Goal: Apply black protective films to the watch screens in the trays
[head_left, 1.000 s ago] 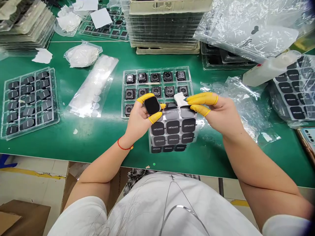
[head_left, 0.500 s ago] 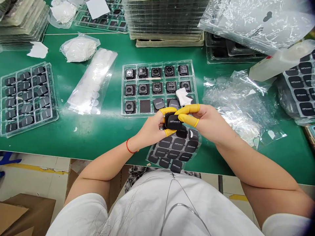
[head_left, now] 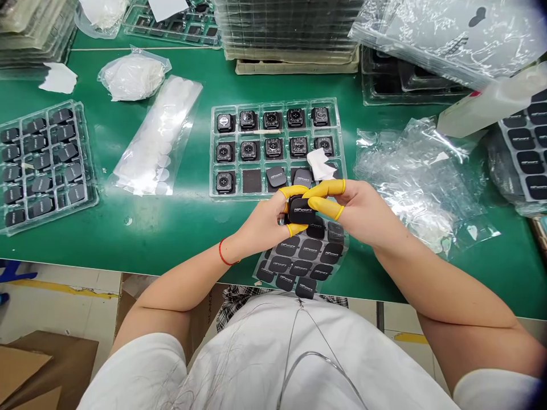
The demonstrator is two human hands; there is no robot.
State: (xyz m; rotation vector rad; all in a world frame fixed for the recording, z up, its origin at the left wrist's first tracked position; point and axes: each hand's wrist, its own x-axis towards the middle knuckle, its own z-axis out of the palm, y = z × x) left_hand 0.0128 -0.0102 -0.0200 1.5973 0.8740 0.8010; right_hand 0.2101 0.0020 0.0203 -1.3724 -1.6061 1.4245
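My left hand [head_left: 265, 223], with yellow finger cots on, is closed round a black smartwatch body [head_left: 293, 203] held above the table's front part. Over its face lies a black HiFuture screen film [head_left: 303, 213]. My right hand [head_left: 363, 212], also in yellow cots, pinches the film's right edge between thumb and finger. Below both hands a sheet of black HiFuture films [head_left: 311, 249] lies on the table. Just beyond them is a clear tray [head_left: 213, 193] of watch bodies, most with their backs up. A crumpled white wipe [head_left: 319, 164] rests on its right front corner.
At left lie another filled tray [head_left: 94, 196], a bag of round white stickers [head_left: 156, 134] and a bag of white material [head_left: 134, 75]. Stacked trays [head_left: 286, 28] stand at the back. To the right are crumpled clear bags [head_left: 404, 176] and a plastic bottle [head_left: 482, 108].
The film in my hands has shifted slightly left and now sits more squarely over the watch face. The camera view has shifted a little; both hands stay in about the same place.
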